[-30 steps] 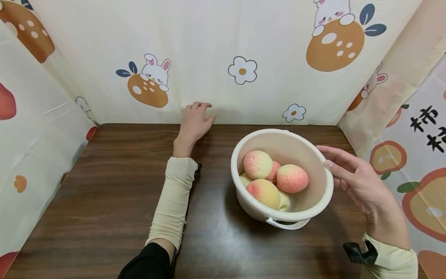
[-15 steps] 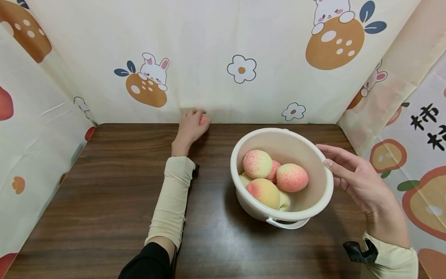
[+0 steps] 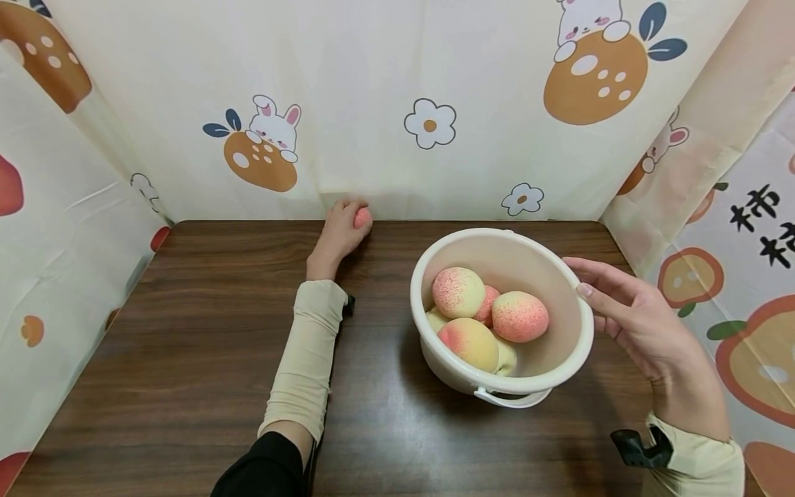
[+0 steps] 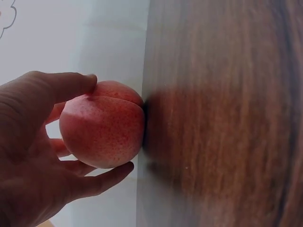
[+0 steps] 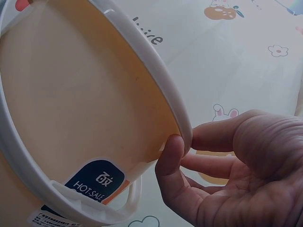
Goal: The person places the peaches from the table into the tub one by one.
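At the back edge of the table, my left hand [image 3: 338, 231] grips a reddish-pink peach [image 3: 363, 218], partly hidden behind the fingers in the head view. The left wrist view shows the peach [image 4: 106, 127] close up, with thumb and fingers curled round it beside the tabletop. My right hand [image 3: 646, 324] pinches the right side of the rim of a cream plastic bucket [image 3: 497, 255]. Thumb and fingers sit on both sides of that rim in the right wrist view. Several peaches [image 3: 520, 317] lie inside the bucket, some of them half covered by others.
The dark wooden table [image 3: 205, 359] carries the bucket right of centre. A pale printed curtain [image 3: 373, 103] hangs along the back edge, with more printed cloth at both sides. A white handle [image 3: 515, 399] hangs at the bucket's near side.
My left hand has come down from in front of the curtain to the table's back edge and closed its fingers round a peach. The right hand and the bucket keep their place.
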A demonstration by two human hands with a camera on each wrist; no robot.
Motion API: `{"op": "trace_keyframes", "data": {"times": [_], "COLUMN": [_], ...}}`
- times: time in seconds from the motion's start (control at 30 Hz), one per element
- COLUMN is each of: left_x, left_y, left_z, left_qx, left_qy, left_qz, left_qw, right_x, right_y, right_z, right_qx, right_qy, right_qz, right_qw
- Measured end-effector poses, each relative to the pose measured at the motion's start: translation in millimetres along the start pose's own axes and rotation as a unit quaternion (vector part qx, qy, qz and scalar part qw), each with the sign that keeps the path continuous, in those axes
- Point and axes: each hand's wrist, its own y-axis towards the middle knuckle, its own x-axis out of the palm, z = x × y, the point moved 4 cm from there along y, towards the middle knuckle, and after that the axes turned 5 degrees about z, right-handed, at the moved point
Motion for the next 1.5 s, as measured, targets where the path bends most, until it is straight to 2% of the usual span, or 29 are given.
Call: {"op": "trace_keyframes", "data": {"times": [0.4,0.8,1.0,1.13,1.3,1.5], "left_x": [-6.0,-23.7,-35.5,-41.6,-47.5,-56.0], "left_y": [0.4,-1.8,-6.1,-10.7,-18.8,-28.9], "left_z": [5.9,31.1,50.7,66.7,88.2,118.1], "left_qx": [0.012,0.021,0.034,0.047,0.076,0.131], "left_qy": [-0.005,-0.01,0.063,0.098,0.116,0.101], "left_qz": [0.008,0.032,0.058,0.06,0.067,0.098], "left_qw": [0.9999,0.9992,0.9958,0.9923,0.9881,0.9813], "right_x": [-1,-1,0,1,2,1], "right_y": [-1.2,-1.9,-1.7,-1.2,-0.7,-0.3], "right_z": [-1,-1,-1,-1,0,-1], "right_qx": [0.0,0.001,-0.003,-0.005,-0.002,-0.001], "right_qy": [-0.003,0.0,0.0,0.001,-0.001,-0.004], "right_qz": [0.003,0.003,-0.002,-0.006,-0.007,-0.007], "right_qw": [1.0,1.0,1.0,1.0,1.0,1.0]}}
